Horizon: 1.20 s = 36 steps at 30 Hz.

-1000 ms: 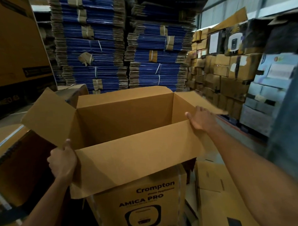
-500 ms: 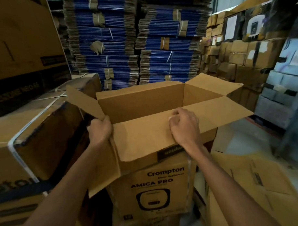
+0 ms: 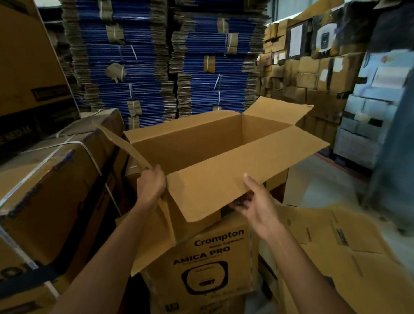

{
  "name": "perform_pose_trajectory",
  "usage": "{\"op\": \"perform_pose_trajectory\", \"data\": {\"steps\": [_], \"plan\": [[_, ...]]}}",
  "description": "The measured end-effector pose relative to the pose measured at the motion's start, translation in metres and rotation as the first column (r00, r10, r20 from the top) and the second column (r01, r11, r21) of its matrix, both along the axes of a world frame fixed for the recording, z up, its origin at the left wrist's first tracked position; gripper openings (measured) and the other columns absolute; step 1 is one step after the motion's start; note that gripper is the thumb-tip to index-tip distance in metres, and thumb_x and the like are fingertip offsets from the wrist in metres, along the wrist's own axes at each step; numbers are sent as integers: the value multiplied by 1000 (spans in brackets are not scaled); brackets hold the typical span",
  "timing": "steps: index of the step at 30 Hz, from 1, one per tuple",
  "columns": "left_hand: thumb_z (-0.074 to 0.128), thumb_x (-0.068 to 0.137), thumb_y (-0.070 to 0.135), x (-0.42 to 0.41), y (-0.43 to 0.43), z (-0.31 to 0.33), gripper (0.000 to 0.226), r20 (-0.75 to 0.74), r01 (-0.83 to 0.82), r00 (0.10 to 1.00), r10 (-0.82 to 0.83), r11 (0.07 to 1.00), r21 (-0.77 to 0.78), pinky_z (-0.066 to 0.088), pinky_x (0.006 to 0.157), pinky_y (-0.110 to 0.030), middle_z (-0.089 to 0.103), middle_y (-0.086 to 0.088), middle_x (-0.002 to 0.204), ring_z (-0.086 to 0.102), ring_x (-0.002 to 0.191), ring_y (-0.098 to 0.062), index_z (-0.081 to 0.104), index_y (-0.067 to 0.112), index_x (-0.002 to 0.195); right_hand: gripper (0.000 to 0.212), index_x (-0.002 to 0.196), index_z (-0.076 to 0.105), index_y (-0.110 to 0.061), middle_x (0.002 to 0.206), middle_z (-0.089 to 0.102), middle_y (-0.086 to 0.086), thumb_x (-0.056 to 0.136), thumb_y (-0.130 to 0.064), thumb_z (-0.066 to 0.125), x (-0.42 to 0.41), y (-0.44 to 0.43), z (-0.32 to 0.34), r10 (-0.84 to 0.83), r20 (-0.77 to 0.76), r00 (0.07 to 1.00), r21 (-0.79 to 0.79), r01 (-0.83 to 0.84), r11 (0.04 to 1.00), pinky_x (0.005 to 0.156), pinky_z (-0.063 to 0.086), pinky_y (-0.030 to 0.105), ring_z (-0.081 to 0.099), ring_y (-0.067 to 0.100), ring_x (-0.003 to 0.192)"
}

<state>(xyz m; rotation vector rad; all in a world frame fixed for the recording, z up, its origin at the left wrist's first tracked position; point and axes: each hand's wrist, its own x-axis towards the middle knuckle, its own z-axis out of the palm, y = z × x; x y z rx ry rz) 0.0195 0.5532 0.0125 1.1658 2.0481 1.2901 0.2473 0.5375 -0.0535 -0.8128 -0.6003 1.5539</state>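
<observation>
Head view: the open carton [image 3: 189, 143] stands on the Crompton box [image 3: 211, 255], erected, with its flaps spread. The left hand [image 3: 151, 184] grips its near-left corner. The right hand [image 3: 257, 202] pinches the near flap [image 3: 237, 170], fingers [image 3: 239, 205] curled beneath. The flaps are probably left to fold.

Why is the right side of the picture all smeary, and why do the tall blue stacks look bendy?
Head view: the wide-angle lens bows the blue stacks towards the edges. Head view: the bluish shape at far right is smeared by blur. Head view: the open box, left hand and right hand look sharper, though the light is dim.
</observation>
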Motion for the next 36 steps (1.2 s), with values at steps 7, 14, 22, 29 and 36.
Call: {"op": "perform_pose_trajectory", "data": {"steps": [7, 14, 22, 29, 36], "plan": [[35, 108, 37, 5, -12, -5, 30, -163, 147, 977, -138, 988, 45, 56, 87, -47, 65, -4, 102, 65, 91, -23, 53, 21, 92, 12, 104, 56, -17, 97, 62, 7, 95, -24, 58, -11, 29, 70, -82, 81, 993, 219, 63, 974, 86, 56, 51, 63, 28, 97], [41, 102, 39, 5, -29, 14, 34, 37, 283, 956, -290, 950, 133, 55, 91, -50, 71, 3, 106, 68, 98, -19, 72, 27, 98, 29, 70, 52, -20, 65, 59, -1, 96, -33, 51, -28, 47, 132, 55, 211, 976, 289, -116, 950, 79, 49, 44, 61, 21, 72], [54, 88, 74, 25, -74, 0, 69, 479, 442, 691, -542, 840, 314, 59, 88, -54, 74, -6, 119, 70, 111, -28, 60, 23, 133, 47, 84, 65, -16, 91, 67, 10, 94, -57, 45, -69, 53, 163, 181, 522, 833, 156, -302, 940, 97, 48, 53, 61, 37, 100], [46, 105, 43, 27, -58, 4, 36, 547, 168, 798, -254, 965, 203, 61, 83, -52, 77, -9, 96, 73, 99, -32, 65, 14, 117, 92, 146, 50, -17, 137, 60, 9, 85, -85, 40, -87, 64, 153, 302, 549, 779, 90, -414, 906, 97, 48, 58, 61, 40, 111], [40, 107, 20, 32, -41, 25, 20, 638, 60, 722, -268, 943, 328, 49, 38, -28, 67, -5, 71, 64, 61, -19, 59, 15, 104, 34, 95, 73, -4, 96, 75, 17, 102, -33, 56, -77, 6, 143, -3, 633, 774, 399, -323, 858, 64, 56, 33, 68, 24, 74]]}}
